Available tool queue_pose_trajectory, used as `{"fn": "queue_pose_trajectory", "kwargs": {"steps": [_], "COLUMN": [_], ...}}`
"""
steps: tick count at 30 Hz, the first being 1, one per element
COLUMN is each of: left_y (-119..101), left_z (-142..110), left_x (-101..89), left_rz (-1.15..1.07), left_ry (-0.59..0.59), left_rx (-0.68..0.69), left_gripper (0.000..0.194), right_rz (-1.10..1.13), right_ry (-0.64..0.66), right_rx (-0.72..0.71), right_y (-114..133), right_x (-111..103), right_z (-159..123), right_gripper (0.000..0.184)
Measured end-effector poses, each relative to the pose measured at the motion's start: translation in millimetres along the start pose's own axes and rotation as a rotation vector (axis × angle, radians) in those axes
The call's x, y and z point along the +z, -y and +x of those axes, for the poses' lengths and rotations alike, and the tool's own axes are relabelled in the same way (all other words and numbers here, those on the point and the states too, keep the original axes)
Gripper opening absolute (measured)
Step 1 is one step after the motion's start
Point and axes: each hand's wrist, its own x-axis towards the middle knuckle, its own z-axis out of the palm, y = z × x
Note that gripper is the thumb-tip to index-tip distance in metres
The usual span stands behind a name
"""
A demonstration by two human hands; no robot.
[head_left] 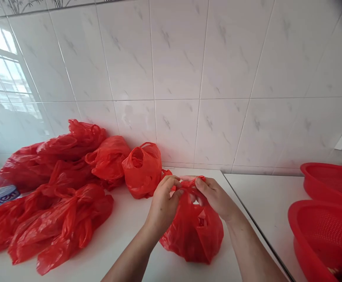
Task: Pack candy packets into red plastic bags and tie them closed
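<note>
A filled red plastic bag rests on the white table top in front of me, its gathered top raised between my hands. With fingers and thumb pinched, my left hand grips the left side of the bag's top. My right hand is closed on the right side of the same top, thumb over the twisted plastic. What lies inside the bag is hidden, apart from a small dark and pale patch showing through. Behind my left hand stands another red plastic bag with its handles up.
More red bags are heaped at the back left, with loose red bags spread before them. A bottle with a blue cap stands at the far left. Two red plastic baskets sit on the right. A tiled wall closes the back.
</note>
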Motion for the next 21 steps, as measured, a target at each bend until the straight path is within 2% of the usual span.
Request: {"fn": "queue_pose_trajectory", "kwargs": {"steps": [3,5,7,8,10,13,14,16,19,21], "left_y": [4.5,6.1,6.2,5.6,3.8,1.0,0.7,1.4,4.6,5.5], "left_z": [0.2,-0.3,-1.0,-1.4,-2.7,-6.4,-8.0,-11.0,-16.0,-22.8], "left_x": [5.6,8.6,10.6,11.2,11.8,12.5,12.7,12.7,9.6,4.9], "left_rz": [-0.303,-0.404,-0.422,-0.411,-0.368,-0.244,-0.191,-0.083,0.097,0.222], "left_ry": [0.120,0.160,0.149,0.137,0.123,0.100,0.083,0.053,0.012,-0.012], "left_rx": [-0.177,-0.226,-0.224,-0.215,-0.203,-0.177,-0.162,-0.133,-0.051,0.057], "left_gripper": [0.013,0.020,0.020,0.019,0.016,0.014,0.013,0.010,0.008,0.009], "right_rz": [0.024,-0.001,-0.034,-0.054,-0.145,-0.363,-0.395,-0.352,-0.171,-0.063], "right_ry": [0.067,0.083,0.097,0.081,-0.032,-0.211,-0.219,-0.153,-0.055,-0.062], "right_rx": [-0.014,0.018,0.057,0.074,0.117,0.195,0.218,0.236,0.188,0.156], "right_y": [1.9,3.9,3.4,1.6,-4.7,-14.7,-16.2,-14.9,-9.4,-13.2], "right_x": [-9.6,-12.0,-12.0,-11.6,-10.4,-8.4,-7.6,-6.4,-8.6,-13.7], "right_z": [-5.2,-7.3,-7.0,-5.8,-2.1,3.4,4.1,3.3,0.1,1.3], "right_gripper": [0.057,0.047,0.034,0.036,0.043,0.033,0.031,0.033,0.036,0.036]}}
